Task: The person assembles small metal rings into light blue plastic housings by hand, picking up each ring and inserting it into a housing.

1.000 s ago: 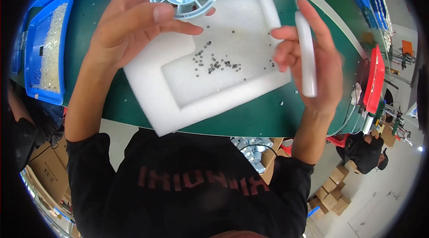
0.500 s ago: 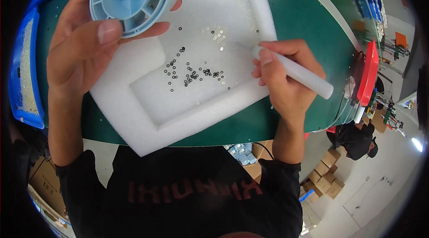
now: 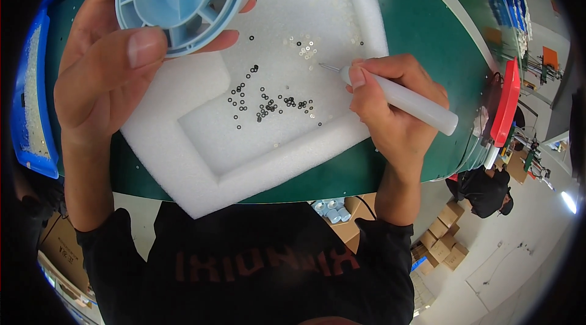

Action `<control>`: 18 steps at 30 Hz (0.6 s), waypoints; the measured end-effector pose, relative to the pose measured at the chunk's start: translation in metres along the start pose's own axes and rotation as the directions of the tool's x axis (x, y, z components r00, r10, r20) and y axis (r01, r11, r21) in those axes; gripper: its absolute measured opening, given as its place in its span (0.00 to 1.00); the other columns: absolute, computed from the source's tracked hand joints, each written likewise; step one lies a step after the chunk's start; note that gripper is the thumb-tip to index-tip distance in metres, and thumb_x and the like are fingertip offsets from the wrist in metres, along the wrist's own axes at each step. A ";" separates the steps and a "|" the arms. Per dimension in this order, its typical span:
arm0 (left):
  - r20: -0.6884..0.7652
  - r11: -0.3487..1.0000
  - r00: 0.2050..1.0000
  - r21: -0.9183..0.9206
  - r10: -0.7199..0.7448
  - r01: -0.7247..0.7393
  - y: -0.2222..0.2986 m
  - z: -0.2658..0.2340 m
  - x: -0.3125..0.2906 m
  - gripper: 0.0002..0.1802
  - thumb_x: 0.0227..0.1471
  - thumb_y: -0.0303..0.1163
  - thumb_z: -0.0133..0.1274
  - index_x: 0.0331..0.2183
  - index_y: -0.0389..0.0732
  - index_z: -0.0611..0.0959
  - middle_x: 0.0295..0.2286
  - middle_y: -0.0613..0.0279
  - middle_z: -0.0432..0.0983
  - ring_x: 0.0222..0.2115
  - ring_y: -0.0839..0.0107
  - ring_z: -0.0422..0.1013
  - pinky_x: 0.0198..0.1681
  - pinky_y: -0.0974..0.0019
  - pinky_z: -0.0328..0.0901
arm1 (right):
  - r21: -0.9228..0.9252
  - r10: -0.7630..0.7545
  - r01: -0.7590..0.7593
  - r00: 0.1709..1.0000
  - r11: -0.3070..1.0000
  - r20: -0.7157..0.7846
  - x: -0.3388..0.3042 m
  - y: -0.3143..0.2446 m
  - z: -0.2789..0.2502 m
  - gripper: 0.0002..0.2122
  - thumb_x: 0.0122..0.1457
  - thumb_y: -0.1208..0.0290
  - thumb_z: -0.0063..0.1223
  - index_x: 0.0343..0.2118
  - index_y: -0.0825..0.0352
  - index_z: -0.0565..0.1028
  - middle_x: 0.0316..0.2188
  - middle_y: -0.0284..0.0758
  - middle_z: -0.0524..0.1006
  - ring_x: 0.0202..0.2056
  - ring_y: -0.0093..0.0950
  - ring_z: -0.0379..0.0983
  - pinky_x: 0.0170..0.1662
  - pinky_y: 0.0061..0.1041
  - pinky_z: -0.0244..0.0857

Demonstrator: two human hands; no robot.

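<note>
My left hand [image 3: 91, 83] grips a light blue round plastic housing [image 3: 183, 1] with ribs inside and thin coloured wires coming from its middle. It is held up over the left part of a white foam tray [image 3: 183, 187]. In my right hand [image 3: 400, 117] is a white pen-shaped tool [image 3: 418, 105] with a thin metal tip, pinched between thumb and fingers. The tip points left, just below a group of small pale rings [image 3: 307, 50] in the tray's recess. Several small black rings [image 3: 267, 108] lie scattered farther left and nearer to me.
The foam tray rests on a green table [image 3: 421, 25]. A blue bin [image 3: 24, 105] with small pale pieces stands at the left, a red bin [image 3: 505, 105] at the right. Beyond the table are cardboard boxes [image 3: 439, 227] and a person in dark clothes [image 3: 482, 190].
The housing has come slightly lower and to the left in my left hand. The tool's tip, blurred before, now shows sharply and sits a little lower beside the pale rings.
</note>
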State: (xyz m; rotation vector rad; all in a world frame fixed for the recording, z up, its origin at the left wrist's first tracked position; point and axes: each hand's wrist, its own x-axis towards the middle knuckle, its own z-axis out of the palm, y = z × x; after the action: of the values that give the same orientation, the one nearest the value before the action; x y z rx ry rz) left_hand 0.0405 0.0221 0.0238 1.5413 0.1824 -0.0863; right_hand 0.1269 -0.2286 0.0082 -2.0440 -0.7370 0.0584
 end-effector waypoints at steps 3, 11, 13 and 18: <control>-0.032 1.000 0.999 0.002 0.001 -0.001 -0.001 0.000 0.000 0.45 0.42 0.41 0.56 0.60 0.40 0.56 0.57 0.47 0.55 0.50 0.43 0.65 0.47 0.51 0.68 | -0.005 -0.021 0.021 1.000 1.000 0.019 0.000 0.001 0.000 0.05 0.42 0.77 0.63 0.21 0.69 0.76 0.15 0.31 0.75 0.16 0.18 0.71 0.21 0.14 0.62; -0.119 1.000 0.993 0.014 0.014 -0.012 0.000 0.002 -0.003 0.45 0.42 0.41 0.55 0.60 0.39 0.57 0.57 0.47 0.55 0.50 0.43 0.65 0.47 0.51 0.68 | 0.056 0.192 -0.194 0.981 0.979 0.037 0.000 -0.006 -0.004 0.06 0.42 0.77 0.63 0.21 0.69 0.76 0.15 0.30 0.75 0.17 0.16 0.69 0.20 0.13 0.60; -0.138 1.000 0.990 0.016 0.020 -0.017 0.000 0.005 -0.002 0.45 0.43 0.41 0.55 0.60 0.39 0.57 0.57 0.47 0.55 0.50 0.43 0.66 0.47 0.51 0.68 | 0.059 0.226 -0.225 0.974 0.973 -0.011 -0.001 -0.005 -0.004 0.05 0.43 0.77 0.62 0.22 0.69 0.76 0.16 0.29 0.75 0.17 0.14 0.68 0.21 0.12 0.60; -0.182 1.000 0.983 0.017 0.025 -0.023 0.000 0.015 -0.003 0.45 0.43 0.41 0.55 0.60 0.39 0.57 0.57 0.47 0.55 0.49 0.44 0.66 0.47 0.51 0.68 | 0.105 0.287 -0.280 0.957 0.954 -0.054 0.001 -0.006 0.001 0.06 0.45 0.76 0.64 0.25 0.69 0.78 0.18 0.30 0.76 0.18 0.13 0.69 0.21 0.12 0.60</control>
State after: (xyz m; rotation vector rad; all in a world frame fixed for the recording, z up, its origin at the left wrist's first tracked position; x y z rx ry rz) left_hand 0.0380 0.0073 0.0245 1.5655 0.3091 0.0733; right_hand 0.1246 -0.2251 0.0129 -2.0347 -0.3860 0.1837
